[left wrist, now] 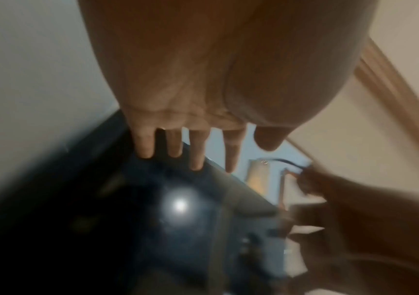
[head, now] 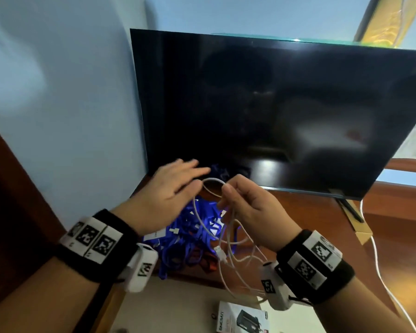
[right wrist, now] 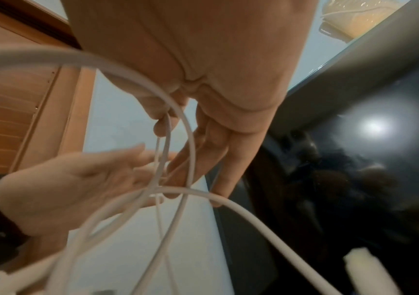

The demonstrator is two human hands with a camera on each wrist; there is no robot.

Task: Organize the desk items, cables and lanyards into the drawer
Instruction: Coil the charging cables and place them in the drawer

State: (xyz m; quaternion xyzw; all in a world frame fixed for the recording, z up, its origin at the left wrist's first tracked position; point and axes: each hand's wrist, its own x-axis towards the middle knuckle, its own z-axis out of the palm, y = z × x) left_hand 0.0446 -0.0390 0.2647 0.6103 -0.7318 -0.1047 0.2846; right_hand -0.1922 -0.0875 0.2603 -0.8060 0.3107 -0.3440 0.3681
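Observation:
My right hand (head: pixel 228 195) pinches loops of a thin white cable (head: pixel 203 219) in the air above the desk; the right wrist view shows thumb and fingers closed on the strands (right wrist: pixel 164 127). The cable's loops and white plug (head: pixel 220 252) hang down below that hand. My left hand (head: pixel 178 174) hovers just left of the loop with its fingers (left wrist: pixel 198 147) straight and spread, holding nothing. A tangled heap of blue lanyards (head: pixel 190 236) lies on the wooden desk beneath both hands. No drawer shows in any view.
A large dark monitor (head: pixel 274 111) stands right behind the hands, against a pale blue wall. A white boxed product (head: pixel 240 318) lies at the near edge. Another white cable (head: pixel 380 267) runs down the right side of the brown desk (head: pixel 394 236).

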